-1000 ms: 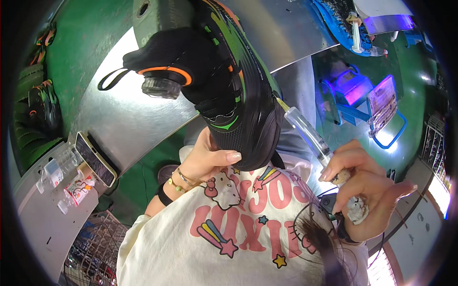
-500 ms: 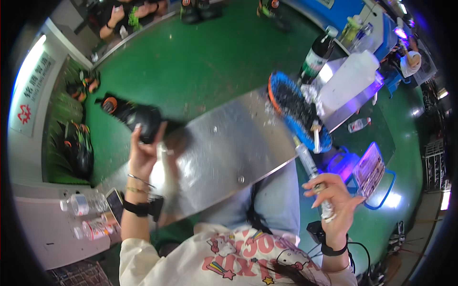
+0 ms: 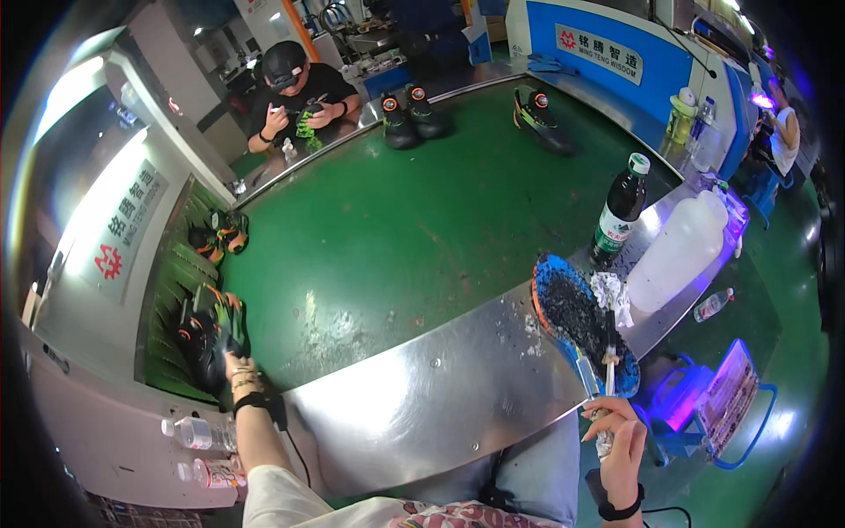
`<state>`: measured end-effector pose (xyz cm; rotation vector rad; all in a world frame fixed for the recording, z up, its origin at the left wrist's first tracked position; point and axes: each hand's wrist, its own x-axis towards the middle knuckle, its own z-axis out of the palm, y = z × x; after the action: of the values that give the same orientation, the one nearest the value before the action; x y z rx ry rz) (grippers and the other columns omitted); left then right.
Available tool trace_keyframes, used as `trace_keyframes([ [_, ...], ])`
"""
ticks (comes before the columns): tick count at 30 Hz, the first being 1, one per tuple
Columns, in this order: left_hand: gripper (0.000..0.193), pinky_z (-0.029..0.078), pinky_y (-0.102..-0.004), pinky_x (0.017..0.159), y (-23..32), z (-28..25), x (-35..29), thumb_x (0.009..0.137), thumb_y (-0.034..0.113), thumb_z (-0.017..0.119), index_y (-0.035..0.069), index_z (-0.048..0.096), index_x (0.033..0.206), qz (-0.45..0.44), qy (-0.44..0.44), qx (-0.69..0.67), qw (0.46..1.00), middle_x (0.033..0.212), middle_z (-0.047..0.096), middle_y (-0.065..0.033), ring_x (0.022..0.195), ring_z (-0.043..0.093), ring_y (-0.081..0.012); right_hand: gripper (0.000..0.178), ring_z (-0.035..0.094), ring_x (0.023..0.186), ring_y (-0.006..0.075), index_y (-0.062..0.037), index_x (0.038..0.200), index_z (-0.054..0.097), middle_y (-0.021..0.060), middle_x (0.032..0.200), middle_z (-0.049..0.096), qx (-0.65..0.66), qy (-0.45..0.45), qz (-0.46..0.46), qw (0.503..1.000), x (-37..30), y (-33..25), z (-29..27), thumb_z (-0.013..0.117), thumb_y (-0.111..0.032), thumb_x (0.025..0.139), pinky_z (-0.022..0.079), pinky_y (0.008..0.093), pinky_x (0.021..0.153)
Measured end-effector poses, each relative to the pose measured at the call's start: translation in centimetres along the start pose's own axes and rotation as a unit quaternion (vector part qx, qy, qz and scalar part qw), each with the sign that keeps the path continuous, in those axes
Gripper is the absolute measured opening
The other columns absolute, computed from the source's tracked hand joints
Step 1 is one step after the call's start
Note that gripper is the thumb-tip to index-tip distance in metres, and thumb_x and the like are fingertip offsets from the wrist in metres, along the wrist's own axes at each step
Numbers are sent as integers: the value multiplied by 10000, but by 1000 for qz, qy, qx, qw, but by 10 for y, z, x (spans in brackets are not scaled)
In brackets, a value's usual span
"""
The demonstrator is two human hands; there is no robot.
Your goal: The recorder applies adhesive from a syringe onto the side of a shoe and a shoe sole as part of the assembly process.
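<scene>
At the left side, my left hand [image 3: 240, 370] grips a black shoe [image 3: 232, 330] with orange and green trim, beside other dark shoes on the green ledge. Its fingertips are partly hidden by the shoe. On the right, my right hand [image 3: 621, 431] is closed round the white-wrapped handle of a slim syringe-like tool [image 3: 585, 377] with a clear barrel. The tool's end is over the near end of a blue sole-shaped tray [image 3: 540, 280] covered in black crumbs. A white-handled brush [image 3: 610, 358] lies on that tray.
A dark drink bottle [image 3: 618, 216] and a white jug [image 3: 679, 251] stand on the metal edge [image 3: 422, 396]. More shoes [image 3: 422, 114] stand at the far side, where another person [image 3: 299, 101] works. Two plastic bottles [image 3: 198, 433] lie lower left; a blue stool [image 3: 704, 405] stands right.
My left hand has carried the black shoe left, from above the metal edge to the shoes on the ledge. My right hand still holds the tool. The head view has tilted up.
</scene>
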<state>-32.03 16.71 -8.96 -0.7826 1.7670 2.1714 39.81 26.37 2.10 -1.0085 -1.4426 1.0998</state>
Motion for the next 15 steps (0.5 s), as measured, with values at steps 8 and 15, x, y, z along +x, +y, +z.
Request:
trace_keyframes([
  [8, 448, 450, -422, 960, -168, 298, -225, 952, 285, 423, 4, 326, 1288, 30, -544, 122, 830, 1336, 418, -221, 1199, 466, -332, 696, 556, 769, 216, 27, 607, 608, 148, 890, 633, -79, -137, 36, 987, 74, -12, -11, 279, -480, 953, 425, 298, 724],
  [15, 639, 457, -446, 932, -397, 501, -487, 955, 428, 356, -48, 206, 1354, -247, -682, 244, 644, 1250, 479, -248, 1145, 511, -340, 711, 564, 727, 215, 24, 667, 593, 175, 919, 615, -99, -140, 162, 972, 116, -15, -27, 272, -560, 917, 433, 330, 668],
])
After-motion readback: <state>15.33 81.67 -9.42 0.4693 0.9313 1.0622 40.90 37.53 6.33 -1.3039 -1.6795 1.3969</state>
